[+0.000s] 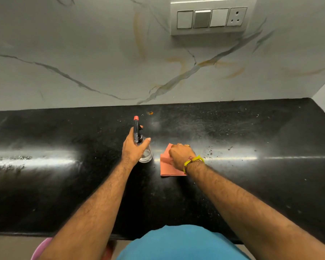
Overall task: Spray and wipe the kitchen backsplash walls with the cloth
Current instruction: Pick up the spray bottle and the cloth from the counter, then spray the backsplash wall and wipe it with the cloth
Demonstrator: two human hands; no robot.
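- Our left hand [132,150] wraps the neck of the spray bottle [142,147], which stands at mid-surface [64,184], nozzle toward the backsplash [101,62].
- Our right hand [181,155] bunches the pink cloth [167,168] just beside it; whether the fingers have closed on it we cannot tell.
- We judge the bottle light and rigid, best held at the neck; the cloth soft and limp, best gathered mid-fold.
- Orange streaks mark the backsplash below the switch panel [211,17].

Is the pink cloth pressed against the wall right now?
No, the pink cloth lies on the black counter under the right hand, well short of the marble wall.
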